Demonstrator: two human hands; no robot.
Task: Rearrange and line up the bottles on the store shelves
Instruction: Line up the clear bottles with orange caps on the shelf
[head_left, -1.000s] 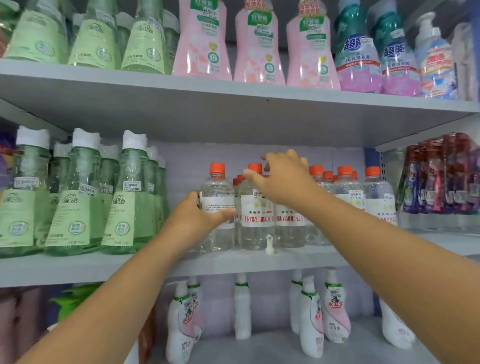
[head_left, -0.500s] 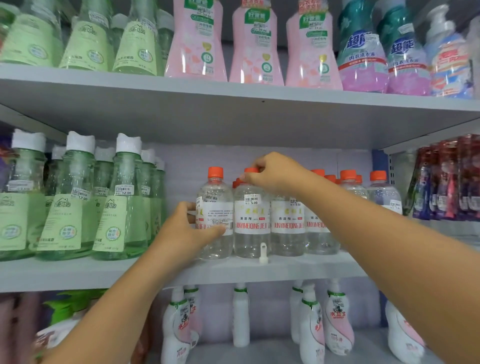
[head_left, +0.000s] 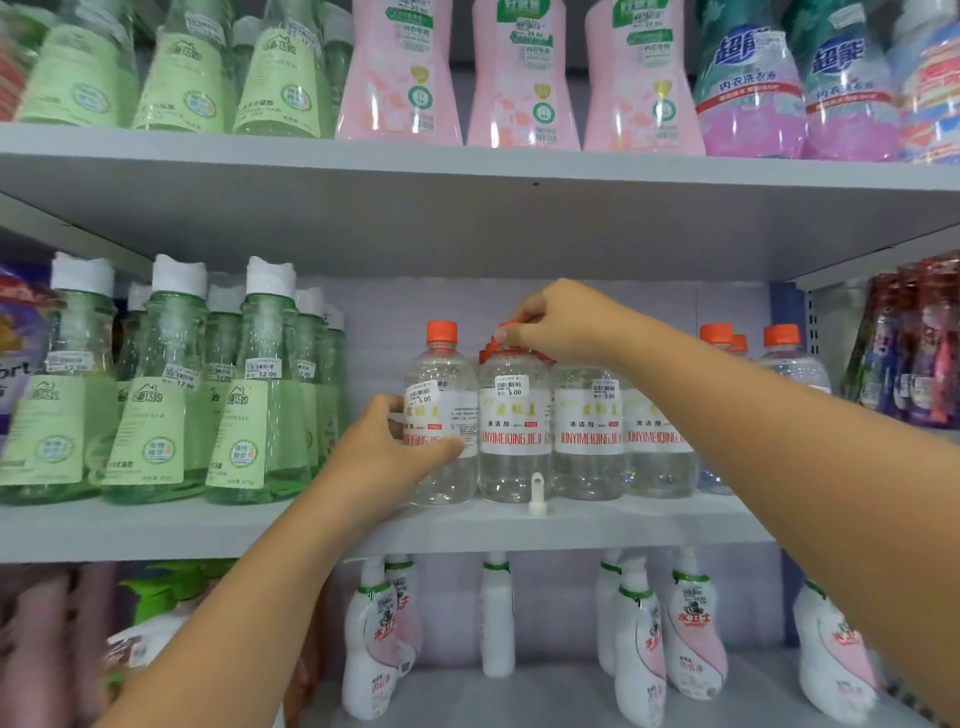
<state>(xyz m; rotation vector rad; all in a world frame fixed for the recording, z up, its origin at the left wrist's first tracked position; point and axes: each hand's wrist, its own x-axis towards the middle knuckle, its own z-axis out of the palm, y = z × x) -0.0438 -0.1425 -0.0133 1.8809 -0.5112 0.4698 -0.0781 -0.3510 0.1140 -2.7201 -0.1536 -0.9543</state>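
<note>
Since a second ago the right hand (head_left: 563, 325) has drawn in over the second clear bottle (head_left: 514, 431), fingertips pinching its orange cap (head_left: 506, 332), arm reaching in from the right. The left hand (head_left: 387, 447) still wraps the leftmost clear bottle (head_left: 441, 415). Both bottles stand upright on the middle shelf (head_left: 156, 530), beside green bottles (head_left: 156, 384)

The right hand (head_left: 566, 325) covered most of the orange cap (head_left: 506, 328) on the second clear bottle (head_left: 514, 441). The left hand (head_left: 387, 452) hid the lower left of the first clear bottle (head_left: 444, 415). Rear bottles stood mostly hidden behind the front row. The pink bottles (head_left: 514, 78) lost their tops to the upper edge. Items at lower left (head_left: 57, 649) were blurred beyond telling.
</note>
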